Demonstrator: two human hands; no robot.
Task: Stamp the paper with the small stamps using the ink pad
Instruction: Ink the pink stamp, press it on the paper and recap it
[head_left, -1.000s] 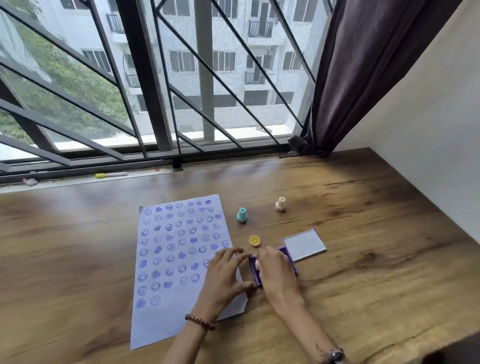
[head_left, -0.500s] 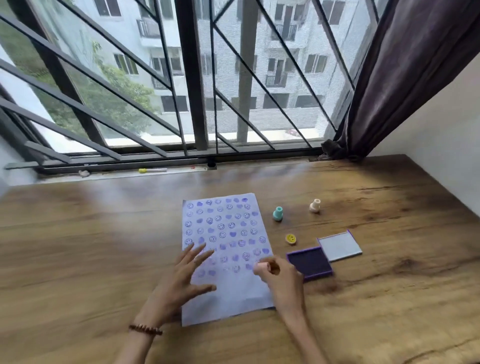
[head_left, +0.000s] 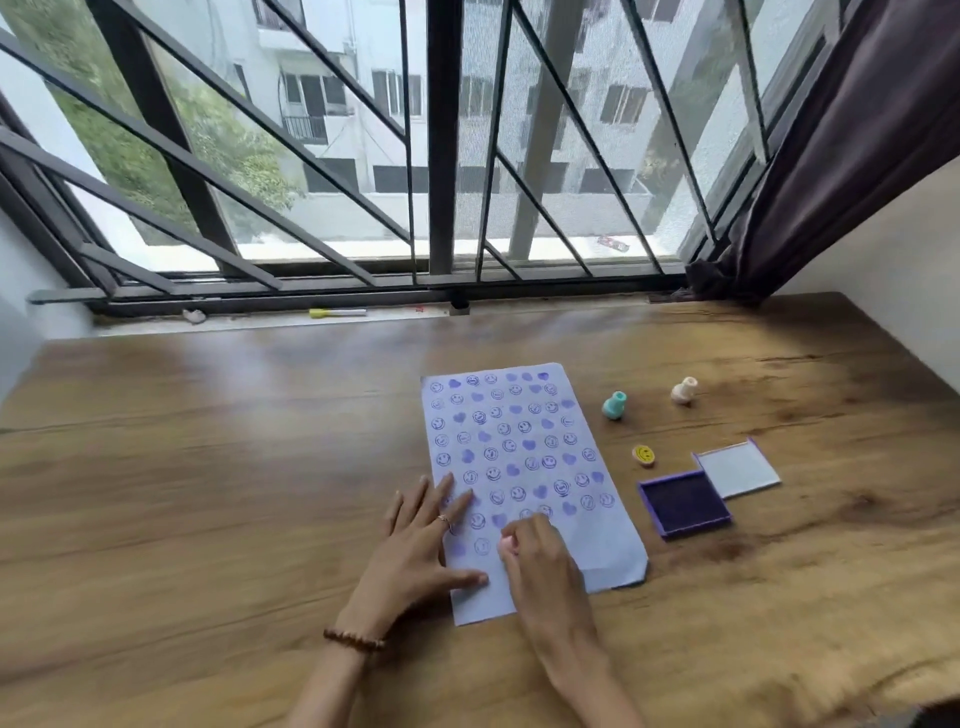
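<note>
A pale sheet of paper (head_left: 524, 457) covered with purple smiley and heart prints lies on the wooden table. My left hand (head_left: 423, 545) rests flat with fingers spread on the sheet's lower left edge. My right hand (head_left: 540, 558) is closed around a small pink stamp (head_left: 506, 545), pressed down on the paper's lower rows. The open purple ink pad (head_left: 683, 503) sits to the right of the sheet, its lid (head_left: 737, 469) lying beside it. A teal stamp (head_left: 615, 405), a cream stamp (head_left: 683, 391) and a yellow smiley stamp (head_left: 644, 454) stand apart on the table.
The wooden table (head_left: 208, 467) runs to a barred window at the back. A yellow-capped marker (head_left: 337, 313) lies on the sill. A dark curtain (head_left: 841, 156) hangs at the right beside a white wall.
My right hand left the ink pad and came left onto the paper's lower rows. My left hand shifted onto the sheet's left edge. The camera view swung, so everything sits further right.
</note>
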